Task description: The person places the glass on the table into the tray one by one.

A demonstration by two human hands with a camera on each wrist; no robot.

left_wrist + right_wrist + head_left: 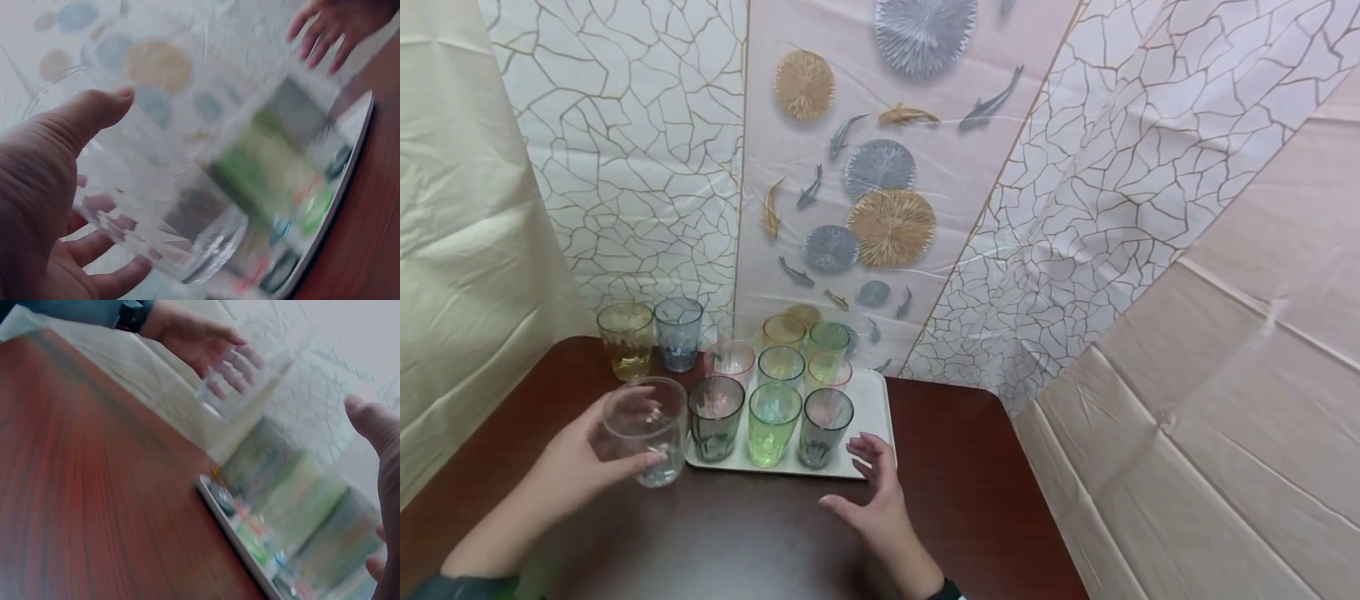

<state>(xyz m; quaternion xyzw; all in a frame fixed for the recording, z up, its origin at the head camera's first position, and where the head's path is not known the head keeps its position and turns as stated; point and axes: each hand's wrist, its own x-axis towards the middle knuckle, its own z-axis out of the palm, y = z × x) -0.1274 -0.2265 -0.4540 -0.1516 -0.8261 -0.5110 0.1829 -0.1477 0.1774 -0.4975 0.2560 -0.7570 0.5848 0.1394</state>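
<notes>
Clear tumbler (pixel 660 431), long axis near upright, sits gripped between thumb and fingers of the left hand (pixel 580 454), with the white tray (pixel 875 407) of coloured tumblers (pixel 773 427) just beside it towards three o'clock, the right hand (pixel 883 502), relaxed and holding nothing, by its five-o'clock corner.

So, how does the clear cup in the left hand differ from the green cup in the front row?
The clear cup is colourless; the green cup is tinted. The left hand grips the clear cup; the green cup stands on the tray. Both are transparent and open-topped.
</notes>
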